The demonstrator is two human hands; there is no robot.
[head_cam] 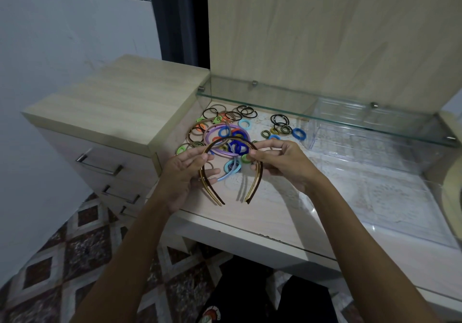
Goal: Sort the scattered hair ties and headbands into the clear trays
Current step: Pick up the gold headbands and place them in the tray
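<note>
Brown and gold headbands [231, 170], two, stacked and lifted off desk [275, 212], likely for tray transfer | left hand [186, 175] pinches one side, right hand [280, 164] the other | purple headbands [226, 135], apparently two, amid hair ties [243, 112], too tangled to count | clear trays [370, 132], two, at right.

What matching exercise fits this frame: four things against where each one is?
Things:
1. brown headbands
2. purple headband
3. clear tray
4. black ties

Places:
A. under the glass shelf, far back
B. held in both hands
C. right side of the desk
D. lying on the pile of coloured ties

Pairs: 1-B, 2-D, 3-C, 4-A
</note>
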